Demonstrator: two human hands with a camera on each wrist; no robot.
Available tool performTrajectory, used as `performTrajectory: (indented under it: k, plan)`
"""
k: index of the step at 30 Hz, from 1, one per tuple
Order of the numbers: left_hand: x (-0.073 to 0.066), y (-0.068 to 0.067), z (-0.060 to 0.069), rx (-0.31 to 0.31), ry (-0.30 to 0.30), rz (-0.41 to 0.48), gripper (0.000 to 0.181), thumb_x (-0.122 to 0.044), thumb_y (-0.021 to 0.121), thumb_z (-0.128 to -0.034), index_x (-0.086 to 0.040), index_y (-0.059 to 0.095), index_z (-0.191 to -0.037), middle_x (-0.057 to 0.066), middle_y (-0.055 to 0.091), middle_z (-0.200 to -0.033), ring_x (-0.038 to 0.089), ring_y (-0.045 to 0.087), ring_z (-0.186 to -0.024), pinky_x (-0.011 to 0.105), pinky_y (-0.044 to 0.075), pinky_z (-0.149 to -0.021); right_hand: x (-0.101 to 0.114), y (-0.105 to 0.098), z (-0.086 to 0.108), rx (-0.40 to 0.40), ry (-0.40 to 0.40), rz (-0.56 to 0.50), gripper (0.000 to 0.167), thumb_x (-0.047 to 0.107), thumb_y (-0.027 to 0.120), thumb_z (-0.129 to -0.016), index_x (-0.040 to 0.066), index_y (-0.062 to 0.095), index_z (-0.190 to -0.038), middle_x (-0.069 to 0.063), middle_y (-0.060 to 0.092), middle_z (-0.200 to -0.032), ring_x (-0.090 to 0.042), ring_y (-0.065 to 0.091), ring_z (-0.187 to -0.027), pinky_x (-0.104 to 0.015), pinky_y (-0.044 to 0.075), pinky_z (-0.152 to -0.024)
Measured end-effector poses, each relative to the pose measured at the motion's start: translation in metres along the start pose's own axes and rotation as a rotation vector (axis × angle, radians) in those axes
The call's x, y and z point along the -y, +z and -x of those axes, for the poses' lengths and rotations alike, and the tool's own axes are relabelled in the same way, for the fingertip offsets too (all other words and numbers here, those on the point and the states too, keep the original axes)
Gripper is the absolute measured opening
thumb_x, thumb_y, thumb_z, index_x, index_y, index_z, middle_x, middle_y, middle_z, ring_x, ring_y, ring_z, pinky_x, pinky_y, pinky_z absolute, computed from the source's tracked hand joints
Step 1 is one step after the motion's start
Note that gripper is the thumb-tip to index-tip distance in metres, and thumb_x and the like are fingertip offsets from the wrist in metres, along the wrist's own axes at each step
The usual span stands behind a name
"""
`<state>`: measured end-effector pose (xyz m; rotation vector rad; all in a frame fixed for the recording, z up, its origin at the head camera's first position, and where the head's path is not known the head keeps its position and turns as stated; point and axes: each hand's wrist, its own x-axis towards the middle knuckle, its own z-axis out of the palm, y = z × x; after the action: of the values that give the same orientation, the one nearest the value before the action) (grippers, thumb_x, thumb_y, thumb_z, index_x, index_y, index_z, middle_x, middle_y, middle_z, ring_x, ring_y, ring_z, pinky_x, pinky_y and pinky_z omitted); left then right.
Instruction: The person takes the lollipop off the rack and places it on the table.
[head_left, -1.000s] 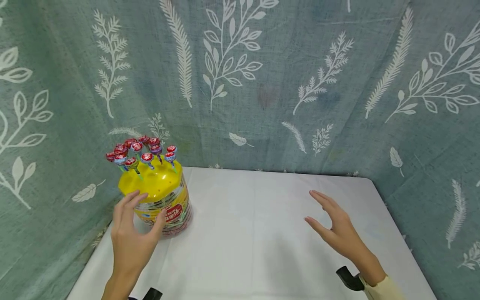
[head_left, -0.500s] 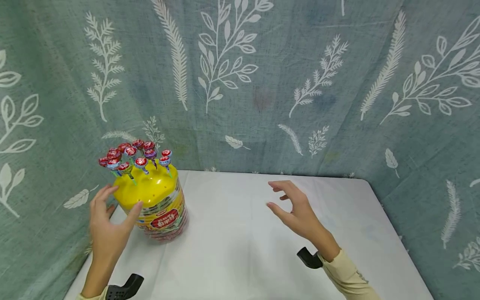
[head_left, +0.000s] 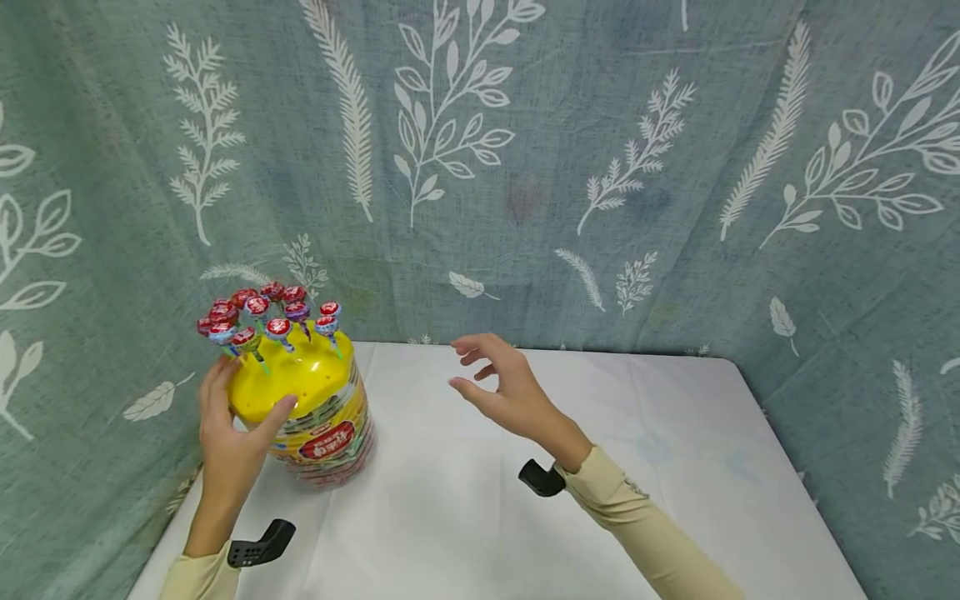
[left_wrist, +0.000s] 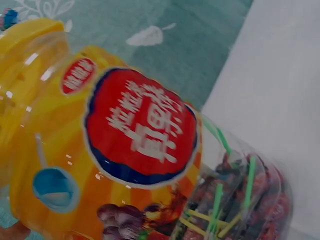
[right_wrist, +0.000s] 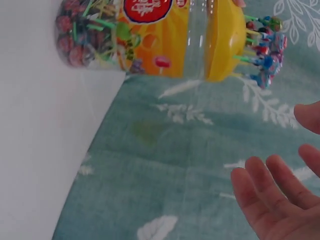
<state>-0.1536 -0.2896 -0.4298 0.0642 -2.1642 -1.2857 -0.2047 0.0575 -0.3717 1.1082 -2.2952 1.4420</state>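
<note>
A clear jar (head_left: 326,440) with a yellow lid (head_left: 303,385) stands upright at the left of the table. Several wrapped lollipops (head_left: 279,327) stick up from the lid. My left hand (head_left: 234,446) holds the lid's left side, fingers round the far left edge and thumb at the front rim. The left wrist view shows the jar's label (left_wrist: 142,127) close up and lollipops inside. My right hand (head_left: 521,398) hangs in the air right of the jar, fingers bent loosely, thumb apart, nothing held; the right wrist view shows its fingers (right_wrist: 270,192) clear of the jar.
The jar stands on a white-covered table (head_left: 420,500). Behind and beside the table hangs a green curtain (head_left: 525,167) with white leaf prints, close to the jar's back and left. Each wrist carries a black mount (head_left: 542,477).
My left hand first drew away leftward, then came back onto the lid. My right hand has moved left, toward the jar. The view has shifted slightly; the jar stands in the same place.
</note>
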Motion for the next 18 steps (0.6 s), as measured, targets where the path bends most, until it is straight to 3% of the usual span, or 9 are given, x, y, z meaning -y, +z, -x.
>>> performTrajectory:
  k: [5, 12, 18]
  plan:
    - [0.002, 0.0, 0.004, -0.025, 0.048, -0.01, 0.079, -0.008, 0.074, -0.077, -0.018, 0.036, -0.145, -0.002, 0.022, -0.151, 0.015, 0.031, -0.131, 0.021, 0.025, -0.106, 0.004, 0.024, -0.023, 0.016, -0.004, -0.07, 0.039, 0.013, 0.067, -0.087, 0.011, 0.055, -0.124, -0.004, 0.057, -0.114, -0.018, 0.058, -0.099, -0.035, 0.051, -0.077]
    - [0.002, 0.001, 0.01, -0.037, 0.057, -0.011, 0.078, -0.01, 0.074, -0.077, -0.02, 0.037, -0.145, -0.004, 0.023, -0.151, 0.015, 0.033, -0.13, 0.021, 0.026, -0.106, 0.011, 0.051, -0.049, 0.065, 0.002, -0.108, 0.038, 0.011, 0.066, -0.087, 0.009, 0.054, -0.123, -0.006, 0.059, -0.111, -0.018, 0.059, -0.096, -0.035, 0.051, -0.077]
    - [0.006, 0.005, 0.009, -0.044, 0.04, -0.004, 0.077, -0.012, 0.072, -0.0801, -0.023, 0.034, -0.146, -0.007, 0.02, -0.151, 0.014, 0.03, -0.132, 0.022, 0.026, -0.106, 0.011, 0.073, -0.073, 0.066, 0.025, -0.106, 0.038, 0.01, 0.066, -0.087, 0.009, 0.053, -0.122, -0.005, 0.062, -0.108, -0.015, 0.061, -0.094, -0.024, 0.05, -0.076]
